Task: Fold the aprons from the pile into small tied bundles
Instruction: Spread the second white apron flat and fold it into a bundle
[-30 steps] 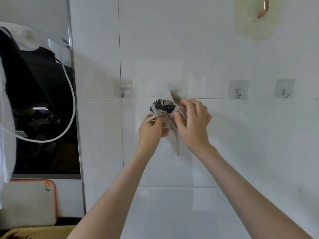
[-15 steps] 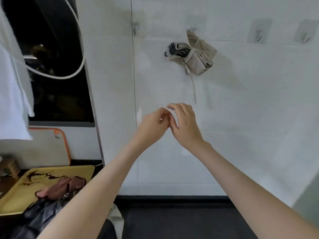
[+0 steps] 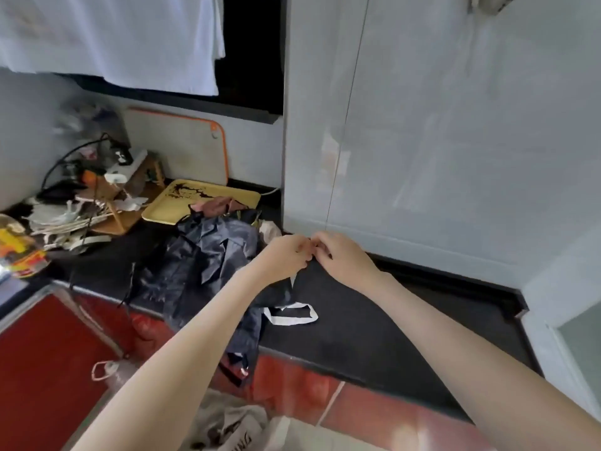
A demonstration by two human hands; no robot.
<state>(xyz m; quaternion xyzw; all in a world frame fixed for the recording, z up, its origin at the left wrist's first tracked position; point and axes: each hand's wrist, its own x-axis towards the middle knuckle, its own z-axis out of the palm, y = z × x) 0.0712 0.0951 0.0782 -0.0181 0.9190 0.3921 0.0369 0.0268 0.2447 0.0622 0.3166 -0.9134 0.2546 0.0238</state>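
On the black countertop (image 3: pixel 374 327), from the head view, the pile of dark aprons (image 3: pixel 201 255) lies crumpled against a yellow tray (image 3: pixel 162 209), with a white strap loop (image 3: pixel 292 315) trailing out. The left hand (image 3: pixel 287 257) and right hand (image 3: pixel 344 260) meet just above it, fingers curled. Whether they pinch cloth I cannot tell. Probably the next apron is being picked up, and it then needs lifting free and spreading flat. Print on the bag (image 3: pixel 227 434) below is unreadable.

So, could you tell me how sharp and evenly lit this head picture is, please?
Head view: the light is soft and even, with a pale sheen on the wall, whose seams the wide lens slants; the window is black; the clutter far left is smeared by blur, the left hand and right hand sharper.
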